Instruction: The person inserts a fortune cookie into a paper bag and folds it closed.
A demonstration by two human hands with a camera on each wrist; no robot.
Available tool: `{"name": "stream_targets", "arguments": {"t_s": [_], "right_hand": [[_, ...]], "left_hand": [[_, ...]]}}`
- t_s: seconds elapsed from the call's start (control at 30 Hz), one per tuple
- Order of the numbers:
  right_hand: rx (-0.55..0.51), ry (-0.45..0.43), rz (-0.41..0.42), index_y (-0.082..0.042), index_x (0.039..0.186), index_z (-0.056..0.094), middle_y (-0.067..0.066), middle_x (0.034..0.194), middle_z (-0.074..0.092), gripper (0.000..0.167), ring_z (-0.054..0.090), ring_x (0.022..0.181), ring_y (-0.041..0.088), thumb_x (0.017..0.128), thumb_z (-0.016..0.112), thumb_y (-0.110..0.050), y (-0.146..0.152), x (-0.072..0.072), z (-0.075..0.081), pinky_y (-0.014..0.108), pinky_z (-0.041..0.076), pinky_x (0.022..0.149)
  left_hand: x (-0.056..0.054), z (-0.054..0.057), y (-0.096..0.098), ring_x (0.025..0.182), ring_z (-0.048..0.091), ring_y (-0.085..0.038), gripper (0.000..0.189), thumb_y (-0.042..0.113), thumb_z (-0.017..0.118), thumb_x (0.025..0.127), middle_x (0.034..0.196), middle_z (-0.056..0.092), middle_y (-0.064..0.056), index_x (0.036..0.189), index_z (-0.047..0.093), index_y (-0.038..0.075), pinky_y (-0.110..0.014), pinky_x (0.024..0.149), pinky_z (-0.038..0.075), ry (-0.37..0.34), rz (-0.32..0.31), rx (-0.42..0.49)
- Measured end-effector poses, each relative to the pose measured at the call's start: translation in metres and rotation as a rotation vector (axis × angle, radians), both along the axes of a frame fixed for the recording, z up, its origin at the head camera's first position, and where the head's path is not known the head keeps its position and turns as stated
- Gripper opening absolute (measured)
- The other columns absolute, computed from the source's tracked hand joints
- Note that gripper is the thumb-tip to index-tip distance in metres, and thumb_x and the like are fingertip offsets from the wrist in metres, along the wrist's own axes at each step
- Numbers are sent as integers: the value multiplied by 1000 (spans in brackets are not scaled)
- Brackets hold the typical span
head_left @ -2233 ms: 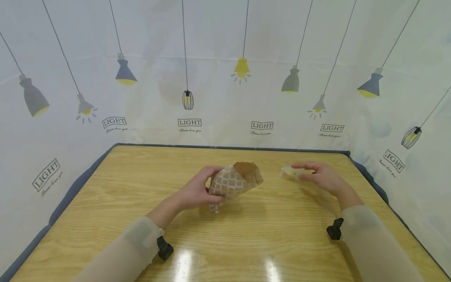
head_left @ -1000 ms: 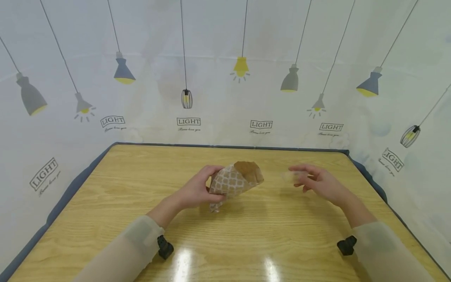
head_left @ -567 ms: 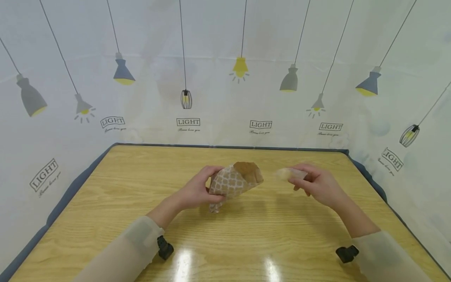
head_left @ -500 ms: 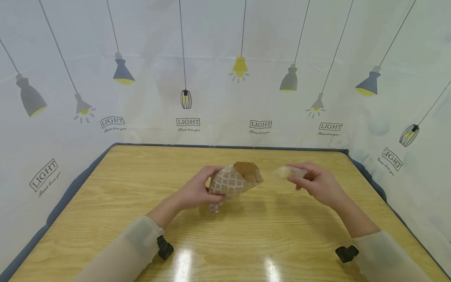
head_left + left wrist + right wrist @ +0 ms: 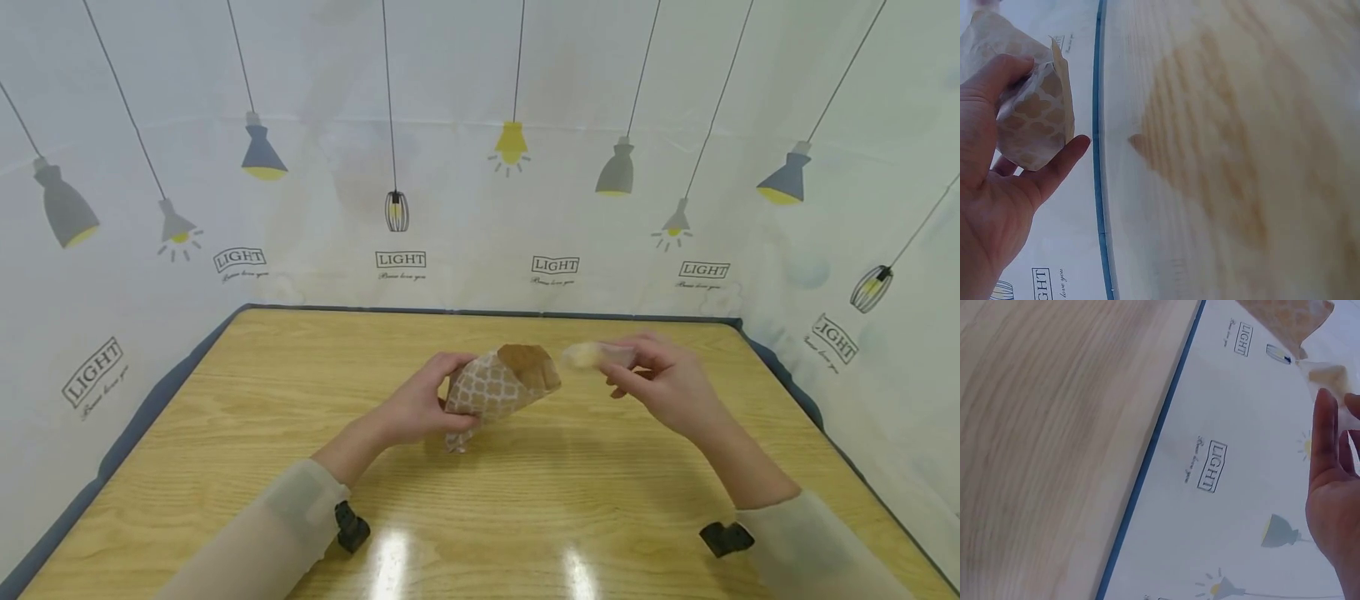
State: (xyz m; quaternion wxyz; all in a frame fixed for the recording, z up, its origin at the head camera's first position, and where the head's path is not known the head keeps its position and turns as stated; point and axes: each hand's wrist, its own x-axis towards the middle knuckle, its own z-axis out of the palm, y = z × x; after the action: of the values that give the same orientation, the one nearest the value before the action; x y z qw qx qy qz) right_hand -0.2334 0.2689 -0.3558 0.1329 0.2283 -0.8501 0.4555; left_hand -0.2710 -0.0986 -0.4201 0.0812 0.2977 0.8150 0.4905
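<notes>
My left hand [image 5: 417, 402] grips a brown paper bag [image 5: 487, 392] with a white lattice print, thumb on the near side. The bag is tilted over the table, its open mouth facing right and up. Between thumb and fingers, my right hand [image 5: 671, 379] pinches a small clear packet [image 5: 584, 356] with something pale yellow inside. This packet hangs in the air just right of the bag's mouth, close to its rim. In the right wrist view, the packet [image 5: 1329, 378] appears right beside the bag [image 5: 1297, 322]. What the bag holds inside cannot be seen.
The light wooden table [image 5: 300, 517] has a dark blue edge strip [image 5: 360, 309] along its back and sides. Behind it hangs a white backdrop [image 5: 450, 167] printed with lamps. A black wrist camera [image 5: 351, 527] sits at each cuff.
My right hand has lifted the clear packet off the table and carried it left, up to the bag's mouth. The left hand and the bag have stayed nearly still.
</notes>
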Motion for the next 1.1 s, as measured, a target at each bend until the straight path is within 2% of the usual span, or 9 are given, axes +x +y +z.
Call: {"name": "stream_targets", "arguments": {"t_s": [0.13,0.23,0.33,0.4,0.6,0.73,0.93,1.1], "right_hand": [[11,33,-2,-7,125,78,8,97,73,23,73,72,12,102,79,-8,-11,3,5,27,65,63],[5,72,-36,-10,116,81,-1,91,74,15,68,66,12,101,81,-10,-17,5,9,25,60,58],[-33,99,-34,-13,110,82,-10,97,72,11,65,69,12,100,81,-8,-22,7,13,25,59,57],[-44,112,-27,-14,108,83,-12,97,71,10,63,71,12,100,82,-8,-24,7,15,25,58,56],[89,127,-61,-18,99,85,-5,88,74,4,58,73,9,96,87,-15,-38,2,15,21,52,58],[174,109,-72,-15,99,85,1,93,80,4,62,74,7,96,87,-18,-48,-1,10,21,55,62],[231,79,-33,-15,104,86,3,105,78,8,68,81,12,99,82,-11,-55,-3,7,24,60,61],[219,115,-74,-13,101,81,3,100,78,3,64,81,12,99,82,-11,-59,-4,5,23,53,64]], "left_hand": [[1,0,0,133,51,-33,83,8,88,93,152,46,-17,163,44,13,-35,92,67,-2,-2,5],[1,0,1,133,52,-33,83,8,88,93,152,45,-17,163,44,14,-35,92,67,0,-1,3],[1,1,2,133,52,-33,83,9,88,93,152,46,-17,163,44,14,-35,92,67,1,-2,1],[1,1,2,133,52,-33,83,9,88,93,152,46,-16,163,44,14,-35,92,67,2,-3,2],[1,0,3,133,52,-34,82,9,89,92,152,46,-17,162,45,13,-36,92,67,9,-7,10],[-1,-3,5,134,52,-34,82,11,89,93,152,45,-18,162,45,12,-35,91,67,10,-24,8],[-1,-3,6,134,52,-34,82,10,89,92,152,46,-17,162,46,13,-34,91,67,11,-26,10],[-1,-3,6,133,52,-34,82,11,89,92,152,46,-17,162,46,13,-36,92,67,11,-16,7]]}}
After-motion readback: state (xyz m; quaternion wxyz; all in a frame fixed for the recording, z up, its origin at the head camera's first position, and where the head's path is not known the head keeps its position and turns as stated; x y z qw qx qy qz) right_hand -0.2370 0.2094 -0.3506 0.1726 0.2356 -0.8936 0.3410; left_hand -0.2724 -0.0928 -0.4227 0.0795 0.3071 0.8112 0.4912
